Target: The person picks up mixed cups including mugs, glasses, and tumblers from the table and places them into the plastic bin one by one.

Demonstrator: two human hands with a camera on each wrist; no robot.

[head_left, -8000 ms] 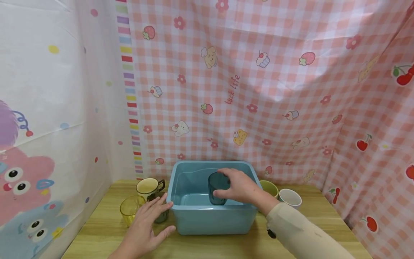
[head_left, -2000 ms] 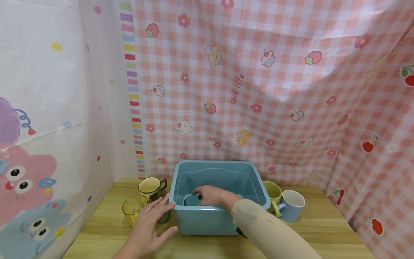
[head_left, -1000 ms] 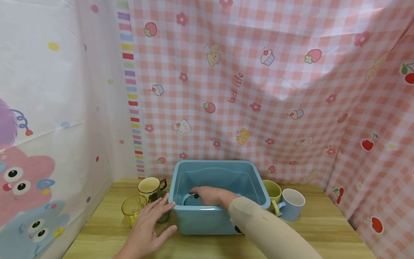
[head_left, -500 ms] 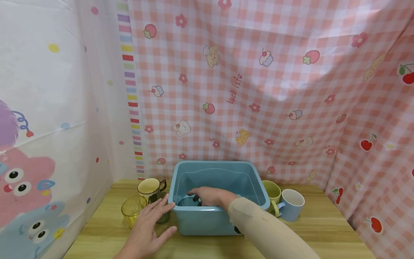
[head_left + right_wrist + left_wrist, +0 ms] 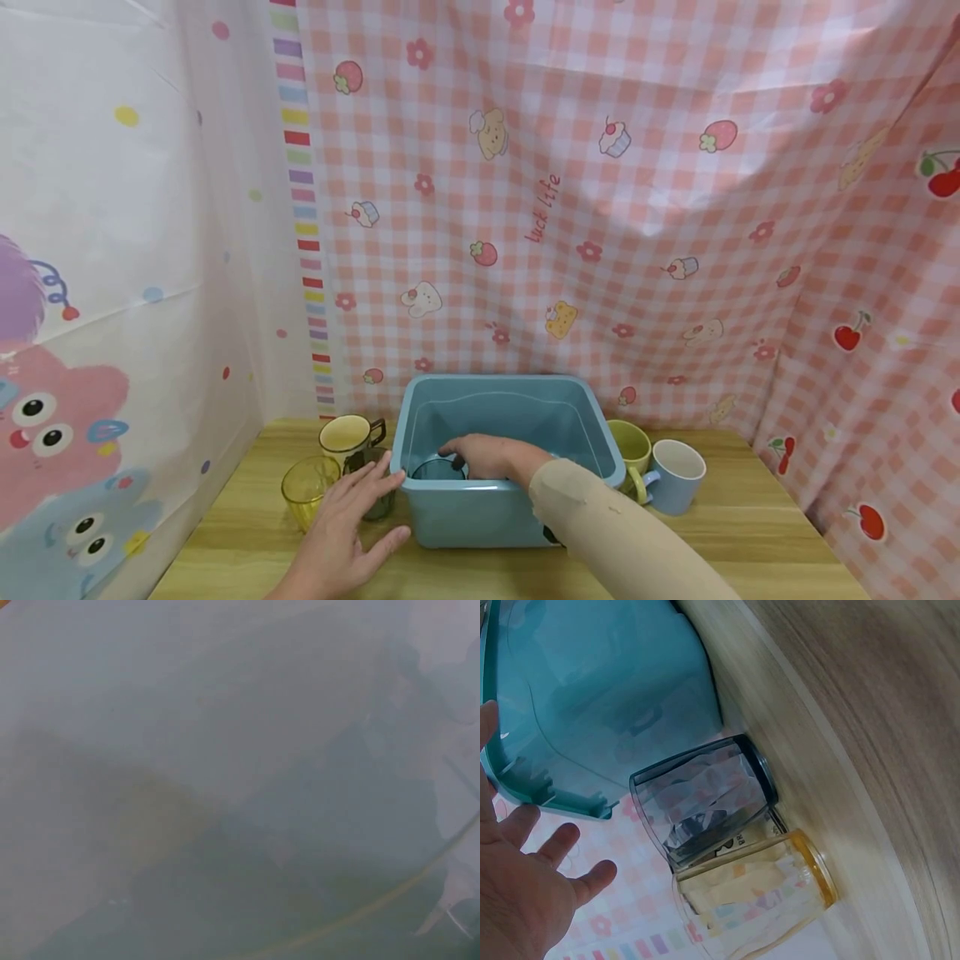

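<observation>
In the head view my right hand (image 5: pixel 487 455) reaches down into the blue plastic tub (image 5: pixel 498 515). It is right beside a dark teal drinking glass (image 5: pixel 437 472) at the tub's front left. One finger stretches over the glass's rim; the lower fingers are hidden, so I cannot tell whether they grip it. My left hand (image 5: pixel 341 521) has its fingers spread, with fingertips at the tub's left rim. In the left wrist view, that hand (image 5: pixel 525 889) is near a smoky grey glass cup (image 5: pixel 705 799) and a yellow glass cup (image 5: pixel 754 900).
A cream mug (image 5: pixel 345 433) with a dark handle stands behind the glass cups, left of the tub. On the tub's right are a green mug (image 5: pixel 632 443) and a pale blue mug (image 5: pixel 677 479). A gingham curtain (image 5: pixel 540 208) hangs behind the wooden table (image 5: pixel 742 533).
Eight seconds ago my right hand held the teal glass higher, mid-tub; both are now lower and further left. Since one second ago the glass's rim has shifted slightly left. My left hand has stayed put.
</observation>
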